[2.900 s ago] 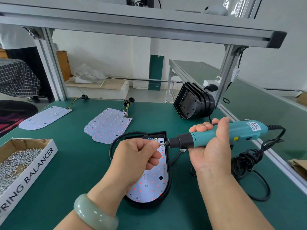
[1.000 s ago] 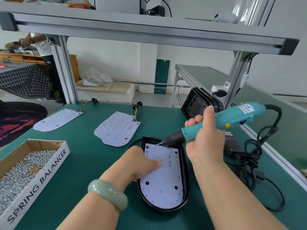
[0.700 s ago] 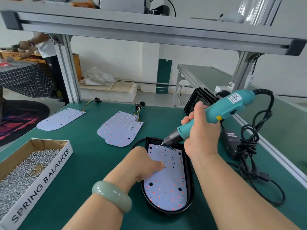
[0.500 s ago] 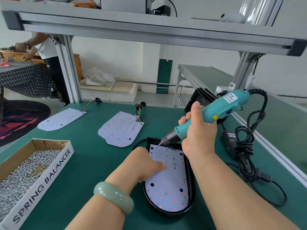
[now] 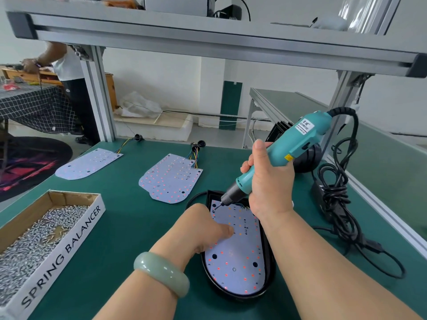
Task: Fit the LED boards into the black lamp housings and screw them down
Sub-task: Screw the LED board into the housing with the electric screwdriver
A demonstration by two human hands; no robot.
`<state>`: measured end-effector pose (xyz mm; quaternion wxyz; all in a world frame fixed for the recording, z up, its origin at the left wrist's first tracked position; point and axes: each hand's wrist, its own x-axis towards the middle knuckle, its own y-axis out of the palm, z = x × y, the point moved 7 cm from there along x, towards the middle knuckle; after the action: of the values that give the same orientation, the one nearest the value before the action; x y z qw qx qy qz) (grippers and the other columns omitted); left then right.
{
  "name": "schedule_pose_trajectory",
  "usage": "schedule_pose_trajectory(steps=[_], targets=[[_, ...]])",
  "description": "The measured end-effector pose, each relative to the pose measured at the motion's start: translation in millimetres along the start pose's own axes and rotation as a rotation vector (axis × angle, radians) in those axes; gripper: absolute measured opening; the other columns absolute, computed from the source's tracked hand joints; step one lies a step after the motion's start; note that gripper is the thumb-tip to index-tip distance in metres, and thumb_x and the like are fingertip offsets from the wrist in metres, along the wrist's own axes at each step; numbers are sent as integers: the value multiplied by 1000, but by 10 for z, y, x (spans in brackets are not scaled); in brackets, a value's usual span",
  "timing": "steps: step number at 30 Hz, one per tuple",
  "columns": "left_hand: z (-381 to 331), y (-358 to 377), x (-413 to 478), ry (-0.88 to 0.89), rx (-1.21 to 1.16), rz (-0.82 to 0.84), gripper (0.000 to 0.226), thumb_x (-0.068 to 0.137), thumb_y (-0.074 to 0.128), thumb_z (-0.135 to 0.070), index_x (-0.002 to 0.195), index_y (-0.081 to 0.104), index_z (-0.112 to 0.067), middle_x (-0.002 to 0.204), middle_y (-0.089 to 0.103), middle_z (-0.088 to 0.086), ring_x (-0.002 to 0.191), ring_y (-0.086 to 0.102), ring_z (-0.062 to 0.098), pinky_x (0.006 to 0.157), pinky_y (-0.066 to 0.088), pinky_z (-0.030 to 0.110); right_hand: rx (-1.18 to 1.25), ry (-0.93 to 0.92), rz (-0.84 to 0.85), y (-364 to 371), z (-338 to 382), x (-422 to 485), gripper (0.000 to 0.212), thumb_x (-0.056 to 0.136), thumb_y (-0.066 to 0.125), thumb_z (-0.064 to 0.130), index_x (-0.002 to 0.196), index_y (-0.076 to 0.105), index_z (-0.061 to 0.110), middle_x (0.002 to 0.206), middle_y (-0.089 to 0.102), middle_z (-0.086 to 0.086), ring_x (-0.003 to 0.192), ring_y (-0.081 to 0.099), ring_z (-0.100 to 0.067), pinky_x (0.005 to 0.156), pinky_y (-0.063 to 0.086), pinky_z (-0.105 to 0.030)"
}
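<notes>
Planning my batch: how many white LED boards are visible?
3: one white LED board lying far left, one mid-table, one inside the black lamp housing; others may be hidden.

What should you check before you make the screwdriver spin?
1. LED board sits inside the black housing: ok.
2. Left hand rests on the board, steadying it: ok.
3. Right hand grips the screwdriver: ok.
4. Screwdriver tip meets the board's far left corner: ok.
5. A screw sits under the tip: cannot tell, too small.
6. Screwdriver's cord lies clear of the housing: ok.
</notes>
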<state>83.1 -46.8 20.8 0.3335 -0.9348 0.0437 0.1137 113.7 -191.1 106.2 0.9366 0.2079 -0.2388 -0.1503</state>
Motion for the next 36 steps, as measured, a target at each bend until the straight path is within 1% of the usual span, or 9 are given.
schedule_pose_trajectory(steps=[6,11,16,19,22,26,31,33,36], targets=[[-5,-14,-7,6,4,-11,43,75,73,-32,61,35,-17,55,36,0,48,31,19,46,23,23,-32,-30,60,45,26,23,18,82,67,28,78,50,21,52,51,9,44,50,-12,52,44,-25],[-22,-8,-17,11,2,-24,45,73,70,-25,55,30,-20,44,28,-7,45,27,17,44,20,21,-10,-19,120,159,23,-8,17,84,65,21,79,49,18,55,49,6,42,46,-12,50,42,-25],[-38,3,-1,3,24,-15,42,74,72,-27,60,34,-16,55,31,-1,50,29,19,48,23,24,28,45,219,362,8,-31,22,82,67,9,74,46,15,50,44,6,37,39,-12,45,38,-21],[-45,-2,-3,7,43,-23,44,75,72,-28,61,33,-16,55,31,-1,50,29,19,47,22,24,1,46,184,355,-20,-39,28,88,62,-5,75,45,13,48,45,11,35,39,-10,43,37,-20],[-44,3,0,3,40,-22,42,75,72,-27,62,34,-15,57,32,0,51,30,20,49,23,25,9,57,119,295,-25,-45,29,89,60,-6,75,43,13,47,45,13,35,39,-9,42,36,-18],[-47,11,-4,6,31,-16,45,75,72,-26,60,30,-16,54,28,-1,48,25,19,47,20,24,42,80,73,219,-32,-61,29,89,61,-3,75,43,15,50,48,11,36,40,-9,42,37,-19],[-13,-5,-1,7,-6,-12,42,75,73,-27,58,36,-16,50,34,-2,47,31,19,47,23,23,4,62,138,256,36,-85,27,89,64,2,73,48,17,52,49,6,40,43,-11,48,39,-24],[15,-10,-1,1,-22,-5,42,75,73,-29,58,38,-16,48,38,-1,46,33,20,45,25,21,12,64,89,184,131,-43,24,90,66,6,74,50,17,52,49,6,40,44,-10,48,39,-24],[44,1,7,5,-55,9,34,75,74,-30,65,45,-14,61,46,5,56,38,21,53,31,23,41,65,-47,-52,370,72,21,90,67,15,77,51,16,47,48,9,39,44,-8,44,40,-21]])
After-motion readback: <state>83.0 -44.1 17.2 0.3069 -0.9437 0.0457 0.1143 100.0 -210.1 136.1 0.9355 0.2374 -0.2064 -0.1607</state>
